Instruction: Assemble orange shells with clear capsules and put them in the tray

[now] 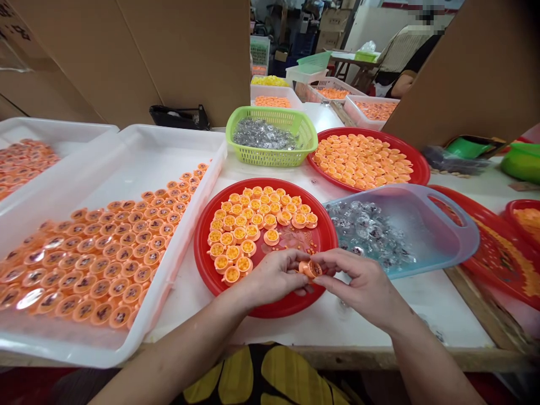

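Note:
Over the front right of a red round tray (202,256), my left hand (280,275) and my right hand (358,281) meet on one small orange toy cup (310,269). A dark printed pattern shows on the cup's top. My left fingers close on its left side, while the right thumb and fingers pinch its right edge. In the tray stand several orange cups (239,234) with yellow bits inside, and loose yellow bits lie near my hands. Just right of the tray, a translucent blue basin (439,225) holds clear plastic discs (367,225), some with dark prints.
At left, a white tray (126,163) holds rows of orange cups with printed tops. Behind are a green basket (272,157) of clear pieces and another red tray (423,169) of orange cups. Cardboard sheets (189,56) flank the table. A person (405,79) sits at the far right.

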Action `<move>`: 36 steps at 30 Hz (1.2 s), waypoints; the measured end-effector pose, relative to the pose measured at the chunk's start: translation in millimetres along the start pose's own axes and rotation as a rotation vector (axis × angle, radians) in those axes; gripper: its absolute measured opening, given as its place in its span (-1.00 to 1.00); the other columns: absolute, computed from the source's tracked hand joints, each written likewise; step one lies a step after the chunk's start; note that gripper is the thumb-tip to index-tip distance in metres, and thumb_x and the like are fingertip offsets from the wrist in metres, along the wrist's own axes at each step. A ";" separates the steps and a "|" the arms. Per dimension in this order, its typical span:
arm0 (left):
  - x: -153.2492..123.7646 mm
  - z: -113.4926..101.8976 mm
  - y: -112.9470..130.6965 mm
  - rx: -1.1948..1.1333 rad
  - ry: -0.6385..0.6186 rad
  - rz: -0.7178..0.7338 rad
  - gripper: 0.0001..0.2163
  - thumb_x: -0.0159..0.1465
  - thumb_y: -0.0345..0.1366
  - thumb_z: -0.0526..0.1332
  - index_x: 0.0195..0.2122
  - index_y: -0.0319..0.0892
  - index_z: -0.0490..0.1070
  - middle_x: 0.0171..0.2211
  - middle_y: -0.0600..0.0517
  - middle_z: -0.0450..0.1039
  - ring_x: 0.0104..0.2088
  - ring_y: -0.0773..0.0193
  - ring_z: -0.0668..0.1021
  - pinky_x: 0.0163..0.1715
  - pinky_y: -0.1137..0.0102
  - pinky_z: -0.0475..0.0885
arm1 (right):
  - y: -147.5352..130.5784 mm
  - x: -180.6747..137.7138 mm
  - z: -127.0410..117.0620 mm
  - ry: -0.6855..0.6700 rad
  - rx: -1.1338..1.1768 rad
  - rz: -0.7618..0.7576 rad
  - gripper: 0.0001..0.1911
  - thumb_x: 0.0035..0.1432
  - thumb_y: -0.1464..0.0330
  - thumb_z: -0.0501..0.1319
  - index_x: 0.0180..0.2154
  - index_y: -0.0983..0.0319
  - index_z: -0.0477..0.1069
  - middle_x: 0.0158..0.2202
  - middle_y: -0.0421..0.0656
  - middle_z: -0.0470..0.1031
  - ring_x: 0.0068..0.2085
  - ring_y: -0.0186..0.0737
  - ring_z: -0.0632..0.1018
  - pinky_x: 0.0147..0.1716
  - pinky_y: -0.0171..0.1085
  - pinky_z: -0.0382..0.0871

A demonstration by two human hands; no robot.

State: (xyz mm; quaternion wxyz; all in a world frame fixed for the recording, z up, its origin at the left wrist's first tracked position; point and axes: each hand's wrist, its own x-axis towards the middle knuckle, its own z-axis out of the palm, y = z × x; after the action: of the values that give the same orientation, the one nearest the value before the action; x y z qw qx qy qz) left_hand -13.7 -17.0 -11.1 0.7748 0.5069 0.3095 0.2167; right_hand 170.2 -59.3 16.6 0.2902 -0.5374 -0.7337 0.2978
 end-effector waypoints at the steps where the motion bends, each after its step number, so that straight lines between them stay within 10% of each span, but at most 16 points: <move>1: -0.2 0.2 0.3 -0.003 0.001 -0.003 -0.75 0.12 -0.41 0.20 -0.14 -0.29 0.38 -0.34 -0.01 0.44 -0.39 0.35 0.49 -0.35 0.41 0.41 | 0.3 -0.3 0.2 0.007 0.002 0.009 -0.79 0.13 0.37 0.23 -0.15 0.16 0.46 -0.21 -0.19 0.53 -0.21 -0.24 0.53 -0.22 -0.26 0.40; 20: -2.9 3.7 7.1 -0.019 0.030 0.011 -0.80 0.14 -0.45 0.16 -0.20 -0.27 0.44 -0.44 0.06 0.44 -0.47 0.40 0.45 -0.40 0.47 0.33 | -8.6 1.5 -1.3 -0.037 -0.065 -0.068 -0.79 0.14 0.45 0.22 -0.16 0.14 0.45 -0.13 -0.17 0.46 -0.11 -0.24 0.48 -0.10 -0.25 0.34; 36: -1.2 2.0 2.1 -0.117 0.006 -0.063 -0.74 0.10 -0.38 0.24 -0.16 -0.30 0.38 -0.36 -0.02 0.47 -0.39 0.34 0.50 -0.36 0.41 0.38 | -17.6 2.8 -0.8 -0.053 -0.142 0.123 -0.84 0.00 0.41 0.32 -0.32 0.17 0.41 -0.45 -0.27 0.46 -0.47 -0.31 0.46 -0.48 -0.32 0.34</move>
State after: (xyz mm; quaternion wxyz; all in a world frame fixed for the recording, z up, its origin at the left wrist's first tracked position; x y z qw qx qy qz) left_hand -13.2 -18.2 -8.2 0.8086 0.4502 0.3144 0.2113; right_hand 159.2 -60.8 30.6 0.2130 -0.5926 -0.7260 0.2763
